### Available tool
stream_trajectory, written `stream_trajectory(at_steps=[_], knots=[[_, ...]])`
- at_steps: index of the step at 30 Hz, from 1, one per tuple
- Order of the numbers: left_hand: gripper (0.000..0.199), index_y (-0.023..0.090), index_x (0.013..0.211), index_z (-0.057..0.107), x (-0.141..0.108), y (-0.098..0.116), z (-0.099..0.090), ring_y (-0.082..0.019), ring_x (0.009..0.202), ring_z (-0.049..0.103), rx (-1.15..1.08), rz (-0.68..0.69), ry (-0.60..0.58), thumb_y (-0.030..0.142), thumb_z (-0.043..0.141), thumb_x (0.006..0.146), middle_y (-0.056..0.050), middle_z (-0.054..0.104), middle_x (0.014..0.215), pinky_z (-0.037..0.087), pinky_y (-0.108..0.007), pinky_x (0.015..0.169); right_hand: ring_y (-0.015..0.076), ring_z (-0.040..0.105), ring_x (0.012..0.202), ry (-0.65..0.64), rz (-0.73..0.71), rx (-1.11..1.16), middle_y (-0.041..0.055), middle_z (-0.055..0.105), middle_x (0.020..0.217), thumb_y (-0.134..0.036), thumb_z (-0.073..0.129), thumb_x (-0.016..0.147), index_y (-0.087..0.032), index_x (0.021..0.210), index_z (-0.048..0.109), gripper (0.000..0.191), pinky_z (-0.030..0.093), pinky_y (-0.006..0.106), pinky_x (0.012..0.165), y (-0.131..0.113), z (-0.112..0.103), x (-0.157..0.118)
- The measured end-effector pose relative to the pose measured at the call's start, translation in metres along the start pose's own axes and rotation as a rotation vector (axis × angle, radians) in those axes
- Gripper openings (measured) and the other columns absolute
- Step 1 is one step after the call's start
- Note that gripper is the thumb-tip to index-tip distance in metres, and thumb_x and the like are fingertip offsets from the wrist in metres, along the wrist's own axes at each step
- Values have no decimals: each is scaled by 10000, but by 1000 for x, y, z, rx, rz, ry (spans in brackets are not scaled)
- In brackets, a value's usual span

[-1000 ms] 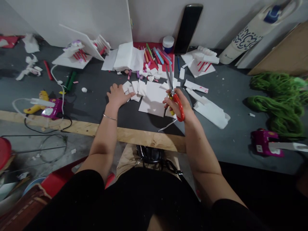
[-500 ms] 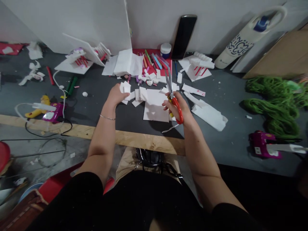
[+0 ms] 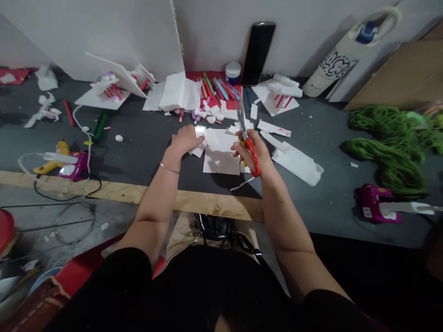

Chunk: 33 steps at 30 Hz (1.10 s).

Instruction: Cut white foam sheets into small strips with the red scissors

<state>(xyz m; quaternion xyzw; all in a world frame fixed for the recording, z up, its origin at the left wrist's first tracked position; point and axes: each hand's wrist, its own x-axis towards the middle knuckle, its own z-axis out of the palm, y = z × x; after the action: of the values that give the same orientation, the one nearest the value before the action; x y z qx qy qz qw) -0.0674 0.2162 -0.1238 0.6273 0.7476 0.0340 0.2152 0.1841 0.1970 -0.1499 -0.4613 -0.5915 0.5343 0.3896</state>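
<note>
My right hand (image 3: 252, 150) grips a pair of red-handled scissors (image 3: 246, 136), blades pointing up and away from me. Below them lies a square white foam sheet (image 3: 220, 157), touched by the fingers of that hand. My left hand (image 3: 185, 140) rests palm down, its fingertips on a small white foam piece (image 3: 200, 138) at the sheet's left edge. More foam offcuts (image 3: 212, 109) lie scattered behind the sheet. A thin white strip (image 3: 241, 184) trails below the scissors.
A red board with several coloured marker pens (image 3: 214, 87) stands behind the work. Foam models with red sticks (image 3: 107, 92) sit on both sides. Glue guns (image 3: 71, 167) lie left and right, with green yarn (image 3: 384, 147) at right. A wooden plank edge (image 3: 138, 192) runs along the front.
My left hand has come down and moved right, from holding foam up to resting on the sheet's edge. The scissors stay in my right hand, and the view has drifted slightly.
</note>
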Motion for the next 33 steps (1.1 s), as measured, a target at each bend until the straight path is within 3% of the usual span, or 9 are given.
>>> stream_trajectory(at_steps=[3,7,14,19,22,25,30,33], knots=[[723,93,1545,549,-8,10,-1,-478,1513,533,100,-99,-3,533,657,982,-308,597,1553,458,-643,1238,180,680,667,6,8,8,-20,635,796,-654,794,848,-317,1106,558,486,620,412,729,-3,0,0],[805,104,1586,520,-9,13,-4,-501,1573,466,94,-104,-11,548,744,953,-311,518,1645,430,-676,1262,190,679,688,4,-6,9,-31,628,779,-627,807,843,-324,1119,565,476,640,433,757,-8,0,-3],[670,38,1462,598,-10,10,2,-431,1424,622,45,21,-2,351,815,910,-288,613,1485,526,-499,1199,182,656,668,18,34,54,-20,626,752,-624,852,773,-303,1079,556,533,652,428,753,-16,0,-3],[599,96,1490,546,-28,23,9,-413,1346,693,-32,56,7,237,735,940,-239,705,1393,560,-511,1126,221,722,775,8,16,45,-21,623,766,-633,829,797,-312,1100,546,525,669,430,762,-14,-1,-2],[592,135,1451,568,-28,19,11,-401,1349,699,-101,66,21,217,766,900,-204,717,1405,558,-497,1132,199,693,746,12,-12,32,-15,630,785,-626,819,809,-310,1101,544,511,673,421,757,-10,-2,-2],[598,142,1417,589,-19,4,4,-380,1349,696,-140,90,56,194,791,857,-185,715,1415,554,-471,1149,185,674,719,17,-49,10,-15,617,791,-611,781,848,-315,1118,554,461,674,419,746,-5,-3,-1],[658,145,1471,558,-11,-18,-25,-396,1445,627,-91,68,175,164,793,856,-199,661,1506,498,-467,1221,203,704,740,45,-83,-22,5,644,824,-577,750,902,-311,1168,570,417,687,439,763,4,-3,1],[707,140,1501,530,-16,-19,-37,-390,1423,636,-60,56,131,214,825,862,-186,666,1476,507,-438,1194,210,721,739,43,-85,-50,-2,652,819,-579,731,921,-318,1202,576,414,683,456,800,6,-3,1]])
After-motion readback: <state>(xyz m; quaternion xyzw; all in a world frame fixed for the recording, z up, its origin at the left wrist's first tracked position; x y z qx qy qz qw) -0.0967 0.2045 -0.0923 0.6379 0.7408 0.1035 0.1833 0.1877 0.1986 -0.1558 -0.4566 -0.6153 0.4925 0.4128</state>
